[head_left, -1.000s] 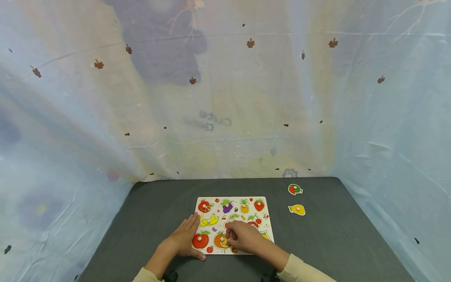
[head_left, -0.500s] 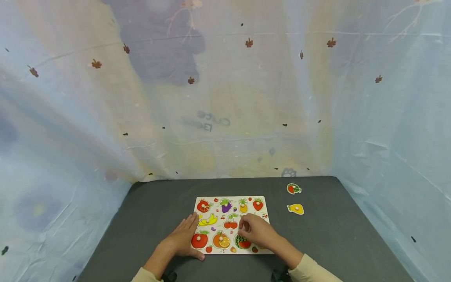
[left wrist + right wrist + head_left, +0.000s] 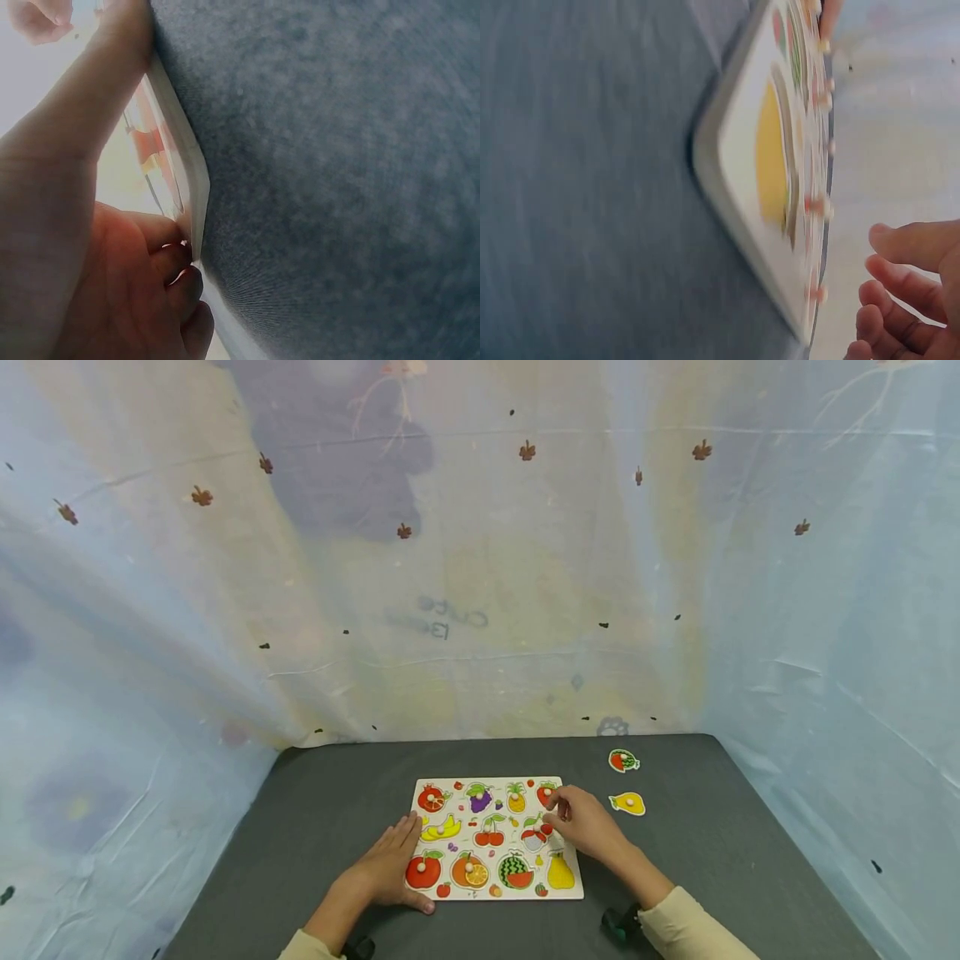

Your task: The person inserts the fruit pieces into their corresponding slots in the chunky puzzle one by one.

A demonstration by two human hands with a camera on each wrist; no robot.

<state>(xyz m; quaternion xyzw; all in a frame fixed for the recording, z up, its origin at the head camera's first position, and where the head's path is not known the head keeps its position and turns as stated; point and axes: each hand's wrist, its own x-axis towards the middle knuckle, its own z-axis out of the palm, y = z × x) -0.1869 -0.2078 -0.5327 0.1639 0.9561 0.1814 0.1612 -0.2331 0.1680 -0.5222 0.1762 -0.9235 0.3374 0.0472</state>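
Observation:
A white fruit puzzle board (image 3: 468,818) lies flat on the dark table, with knobbed fruit pieces such as the orange (image 3: 470,870) and cherries (image 3: 489,833) sitting in it. My left hand (image 3: 382,867) rests along its left edge, fingers straight and thumb spread to the near corner. Over the board's right side hovers my right hand (image 3: 588,827), its fingers loosely bent; the right wrist view shows nothing between thumb (image 3: 911,244) and fingertips. No knob shows on the board's watermelon picture (image 3: 515,870) or pear picture (image 3: 560,871). My right fingers partly cover the strawberry piece (image 3: 545,792).
To the right of the board lie a loose yellow pear piece (image 3: 627,803) and, farther back, a loose watermelon piece (image 3: 624,761). A patterned curtain (image 3: 480,610) rises behind the table (image 3: 337,785) and along both sides.
My right hand has moved from the orange to the right and away from me, uncovering the orange, watermelon and pear pictures. My left hand has stayed at the board's edge.

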